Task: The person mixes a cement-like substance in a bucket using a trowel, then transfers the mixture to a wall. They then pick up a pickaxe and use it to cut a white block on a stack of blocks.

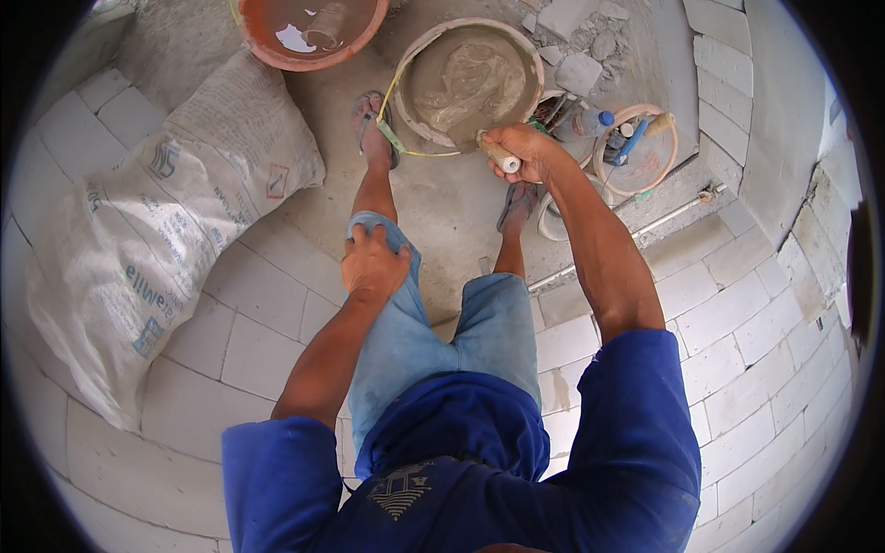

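My right hand (527, 149) grips a thick pale handle (502, 157) with a white end, like that of a trowel. It is at the near right rim of a round bucket (406, 115) of wet grey mortar (475, 83). The tool's blade cannot be made out. The mortar's surface is lumpy in the middle and smoother around the edge. My left hand (376, 261) lies on my left knee over the light blue shorts, its fingers spread and holding nothing. The bucket's yellow handle (389, 134) hangs down over its left side, near my left foot.
An orange basin (318, 63) of murky water stands far left of the mortar. A large white sack (184, 203) lies on the left. To the right are a clear bottle with a blue cap (590, 122), a tool bucket (636, 189) and rubble (579, 72). Pale block walls (737, 323) curve around.
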A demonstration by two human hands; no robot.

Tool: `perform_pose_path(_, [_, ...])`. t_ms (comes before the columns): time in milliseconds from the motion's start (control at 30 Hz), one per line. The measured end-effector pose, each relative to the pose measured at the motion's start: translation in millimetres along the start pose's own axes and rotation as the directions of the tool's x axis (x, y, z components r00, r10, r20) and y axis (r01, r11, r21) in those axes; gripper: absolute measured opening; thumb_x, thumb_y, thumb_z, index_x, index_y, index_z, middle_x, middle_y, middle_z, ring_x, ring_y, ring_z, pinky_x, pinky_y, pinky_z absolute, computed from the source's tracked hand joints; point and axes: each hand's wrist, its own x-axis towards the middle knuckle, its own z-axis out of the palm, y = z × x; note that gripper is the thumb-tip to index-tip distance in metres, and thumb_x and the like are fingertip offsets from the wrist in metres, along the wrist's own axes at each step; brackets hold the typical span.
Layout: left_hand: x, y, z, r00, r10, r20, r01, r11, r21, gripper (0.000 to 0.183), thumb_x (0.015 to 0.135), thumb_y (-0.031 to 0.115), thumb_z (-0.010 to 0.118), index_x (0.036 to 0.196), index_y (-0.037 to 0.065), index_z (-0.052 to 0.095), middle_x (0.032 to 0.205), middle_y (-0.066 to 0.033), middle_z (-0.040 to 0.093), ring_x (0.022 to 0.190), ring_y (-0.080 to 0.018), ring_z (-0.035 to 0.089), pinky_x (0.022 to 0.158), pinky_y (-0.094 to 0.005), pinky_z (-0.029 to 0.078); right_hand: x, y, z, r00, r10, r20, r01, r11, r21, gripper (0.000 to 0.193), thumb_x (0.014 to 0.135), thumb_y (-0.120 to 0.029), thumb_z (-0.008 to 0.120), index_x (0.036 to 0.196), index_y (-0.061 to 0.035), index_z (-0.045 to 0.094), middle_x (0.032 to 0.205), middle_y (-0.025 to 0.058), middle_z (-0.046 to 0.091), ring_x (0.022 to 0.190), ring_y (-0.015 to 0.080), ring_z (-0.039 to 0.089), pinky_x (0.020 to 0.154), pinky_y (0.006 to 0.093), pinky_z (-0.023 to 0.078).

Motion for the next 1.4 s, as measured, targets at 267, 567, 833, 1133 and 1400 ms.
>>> perform_pose_path(267, [2,2,-2,1.0,-0.017,0.009,0.017,1.0,0.006,0.067,0.089,0.047,0.067,0.144,0.011,0.054,0.148,-0.0159,0.044,0.134,-0.0336,0.049,0.109,-0.0438,0.047,6,12,61,0.989,-0.096,0.111,0.043,0.912,0.408,0.025,0.101,-0.031,0.054,0.11,-0.0081,0.05,0.076,0.0104,0.06,0.057,0.0222,0.059,0.043,0.0331,0.042])
perform_pose_path(567, [6,-1,2,0.997,0.026,-0.072,-0.021,0.998,0.063,0.061,0.089,0.046,0.068,0.138,0.01,0.058,0.138,-0.0156,0.048,0.127,-0.035,0.053,0.102,-0.0456,0.052,13,-15,119,0.966,-0.248,0.068,0.069,0.506,0.86,0.022,0.1,-0.032,0.052,0.104,-0.0107,0.049,0.075,0.0108,0.057,0.061,0.0219,0.058,0.044,0.0303,0.04])
perform_pose_path(833, [7,3,4,0.999,0.013,-0.043,-0.009,0.996,0.092,0.062,0.09,0.045,0.067,0.139,0.01,0.057,0.142,-0.0169,0.046,0.129,-0.0361,0.052,0.104,-0.0456,0.051,35,-44,111,0.899,-0.432,0.075,-0.073,0.022,0.997,0.027,0.1,-0.029,0.049,0.097,-0.0018,0.047,0.081,0.011,0.057,0.061,0.0187,0.056,0.044,0.0276,0.043])
perform_pose_path(1133, [2,11,5,0.999,-0.049,-0.005,0.049,0.996,0.077,0.064,0.09,0.046,0.067,0.143,0.012,0.055,0.147,-0.0156,0.045,0.135,-0.0339,0.049,0.108,-0.0454,0.048,48,-23,57,0.712,-0.697,0.087,-0.328,-0.221,0.918,0.037,0.095,-0.025,0.055,0.113,0.0063,0.046,0.088,0.0116,0.056,0.061,0.0173,0.058,0.044,0.0274,0.045])
perform_pose_path(1400, [7,6,9,0.996,0.013,-0.085,-0.014,1.0,-0.011,0.067,0.09,0.042,0.068,0.145,0.007,0.051,0.146,-0.0189,0.046,0.135,-0.0356,0.048,0.109,-0.0452,0.045,5,67,23,0.802,-0.57,0.181,0.125,0.456,0.881,0.035,0.099,-0.037,0.057,0.114,-0.0065,0.053,0.083,0.0108,0.062,0.057,0.0185,0.06,0.044,0.0293,0.044])
